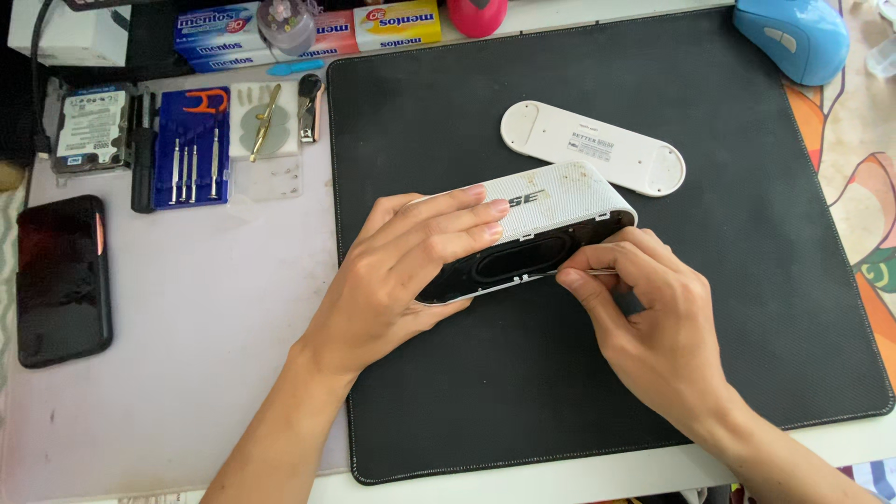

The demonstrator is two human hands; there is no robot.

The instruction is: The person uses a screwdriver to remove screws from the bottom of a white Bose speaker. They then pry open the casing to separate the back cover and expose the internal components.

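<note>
Speaker (546, 219) sat on its side near the middle of the black mat (747, 308), open underside with the dark oval driver facing the camera. Left hand (401, 271) was wrapped over the top, fingers (467, 213) spread flat across the white grille, clamping the body down. Right hand (644, 317) pinched a thin metal tool (597, 272), tip at the lower edge of the casing just beside the driver opening. Both hands were closed on something, neither free.

Risks as I judged them:
- Tool tip was right next to the driver. A slip inward could puncture or crease the cone.
- Prying on the thin casing lip could snap a clip or gouge the plastic.
- Speaker was balanced on a narrow side, held by one hand only. Too much sideways force could roll it out of the grip.
- Left fingertips were close to the tool's line. A slip toward them could jab the hand.
- Detached white base plate (593, 147) lay just behind on the mat. Sudden release could knock it.

Screwdriver set (191, 149) and phone (63, 278) lay well apart on the worktop (205, 373), out of harm's way.
</note>
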